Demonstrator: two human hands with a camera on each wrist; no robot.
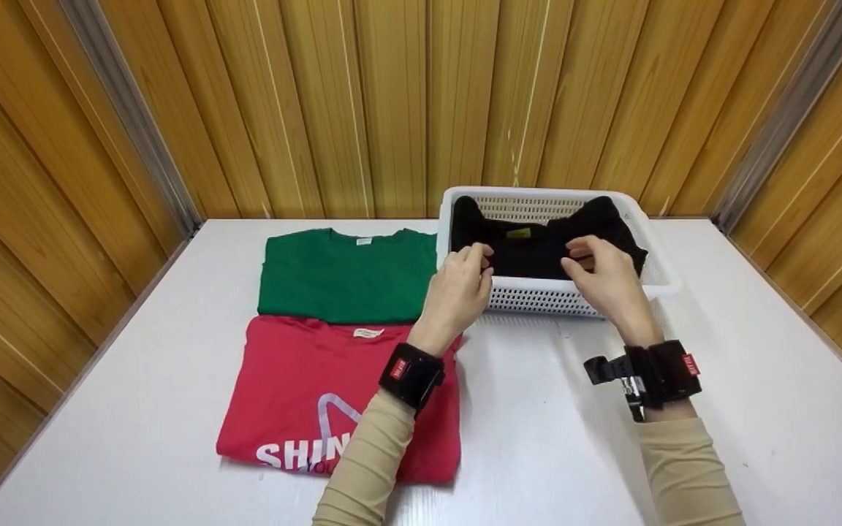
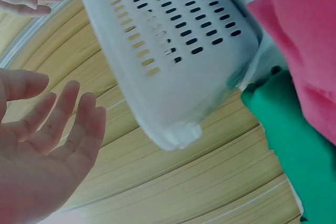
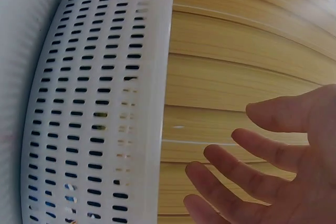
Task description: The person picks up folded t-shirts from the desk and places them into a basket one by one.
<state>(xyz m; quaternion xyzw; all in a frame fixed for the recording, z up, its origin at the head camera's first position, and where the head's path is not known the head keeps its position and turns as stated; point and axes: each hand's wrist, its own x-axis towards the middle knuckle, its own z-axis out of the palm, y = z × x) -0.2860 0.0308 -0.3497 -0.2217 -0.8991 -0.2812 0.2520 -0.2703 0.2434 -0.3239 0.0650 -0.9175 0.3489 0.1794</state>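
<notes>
A white slotted plastic basket (image 1: 545,296) stands at the back right of the table, with a black garment (image 1: 523,252) lying in it, a small yellow-green label at its neck. My left hand (image 1: 459,288) hovers over the basket's front left; in the left wrist view its fingers (image 2: 68,124) are spread and hold nothing. Above the front right part is my right hand (image 1: 604,281), its fingers (image 3: 247,177) loosely bent and apart, gripping nothing. Both wrist views show the hands clear of the basket wall.
Left of the basket a folded green shirt (image 1: 348,277) lies at the back of the white table (image 1: 136,387). In front of it is a folded red shirt (image 1: 282,394) with white lettering, partly under my left forearm. Wood-patterned panels (image 1: 392,109) rise behind the table.
</notes>
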